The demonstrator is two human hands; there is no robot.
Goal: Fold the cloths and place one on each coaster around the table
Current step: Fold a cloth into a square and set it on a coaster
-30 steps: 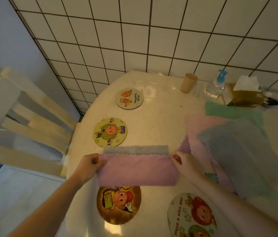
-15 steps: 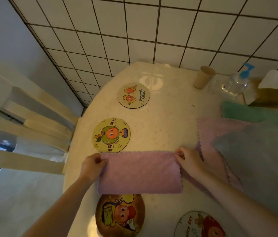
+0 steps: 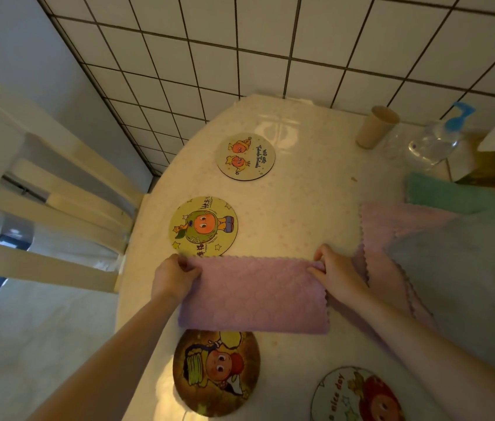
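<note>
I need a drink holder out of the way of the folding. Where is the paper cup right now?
In the head view the paper cup stands at the table's far edge by the tiled wall, just left of the clear pump bottle.

Left hand [image 3: 174,278]: knuckles up, fingers curled, thumb and fingers pinching far-left corner of pink cloth [image 3: 254,294]. Left forearm bare, entering from lower left, angled up and right toward wrist. Right hand [image 3: 336,273]: fingers bent, pinching far-right corner of same cloth, thumb side toward cloth. Right forearm bare, entering from lower right, angled up and left. Hands level with each other, well apart, cloth spanning between them.
</note>
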